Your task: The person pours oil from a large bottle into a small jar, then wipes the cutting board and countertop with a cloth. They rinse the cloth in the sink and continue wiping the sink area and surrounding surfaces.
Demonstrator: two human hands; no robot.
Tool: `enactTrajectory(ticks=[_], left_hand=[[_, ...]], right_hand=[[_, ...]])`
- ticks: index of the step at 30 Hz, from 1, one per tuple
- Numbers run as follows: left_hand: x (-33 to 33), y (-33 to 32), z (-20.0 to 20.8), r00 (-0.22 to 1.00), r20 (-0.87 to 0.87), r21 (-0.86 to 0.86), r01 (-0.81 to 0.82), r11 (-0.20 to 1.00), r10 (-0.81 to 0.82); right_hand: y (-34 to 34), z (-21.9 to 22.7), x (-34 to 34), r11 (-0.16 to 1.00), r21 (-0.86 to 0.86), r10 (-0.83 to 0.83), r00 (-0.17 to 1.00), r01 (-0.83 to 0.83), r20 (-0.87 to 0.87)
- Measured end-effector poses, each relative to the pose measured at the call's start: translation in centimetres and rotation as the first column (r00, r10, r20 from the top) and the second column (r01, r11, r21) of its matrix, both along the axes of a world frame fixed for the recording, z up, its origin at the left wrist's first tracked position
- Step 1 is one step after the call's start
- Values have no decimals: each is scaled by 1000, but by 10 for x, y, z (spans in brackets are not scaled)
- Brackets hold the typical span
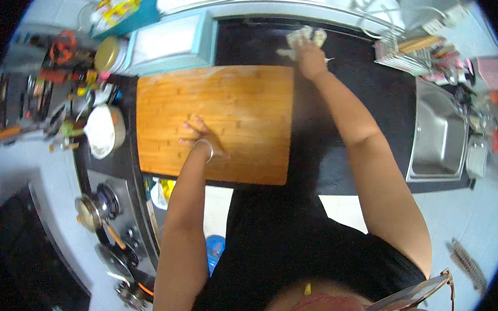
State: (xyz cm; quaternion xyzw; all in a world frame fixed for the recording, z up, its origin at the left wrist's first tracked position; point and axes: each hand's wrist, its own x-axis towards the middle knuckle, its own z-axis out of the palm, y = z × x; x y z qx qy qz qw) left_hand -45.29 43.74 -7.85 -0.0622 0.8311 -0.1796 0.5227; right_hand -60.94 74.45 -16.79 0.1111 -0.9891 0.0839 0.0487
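Observation:
My left hand (208, 140) rests on a large wooden cutting board (245, 104), its fingers spread and nothing held. A pale bracelet circles that wrist. Out at the far side of the dark countertop (357, 99), my right arm is stretched forward. Under the fingers of my right hand (310, 59) is a crumpled whitish cloth (298, 36), pressed against the counter. The fingertips are partly lost in its folds. The board lies to the left of the cloth, apart from it.
Behind the board stands a light-blue box (209, 40) with a jar (106, 54) beside it. A white pot (102, 131) is at the left, above a gas stove (129, 216) with a pan (91, 213). To the right are a utensil rack (395, 55) and a steel sink (441, 133).

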Motion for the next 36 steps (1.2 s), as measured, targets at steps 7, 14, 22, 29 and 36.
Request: enactTrajectory(ticks=[7, 14, 22, 29, 36], left_hand=[[5, -6, 8, 994, -11, 102, -110, 989, 112], [42, -27, -11, 809, -393, 461, -237, 855, 436], [178, -88, -9, 479, -563, 766, -3, 643, 673], [256, -169, -26, 304, -533, 841, 86, 534, 790], [357, -221, -34, 138, -365, 912, -147, 383, 921]], right_hand=[[-38, 65, 24, 871, -492, -9, 1000, 10, 4], [-112, 17, 94, 996, -73, 41, 992, -50, -120], [-286, 28, 109, 939, -166, 278, 948, -303, -155], [-403, 34, 224, 475, -493, 709, 649, -729, -276], [-320, 49, 190, 656, -719, 58, 965, -230, -256]])
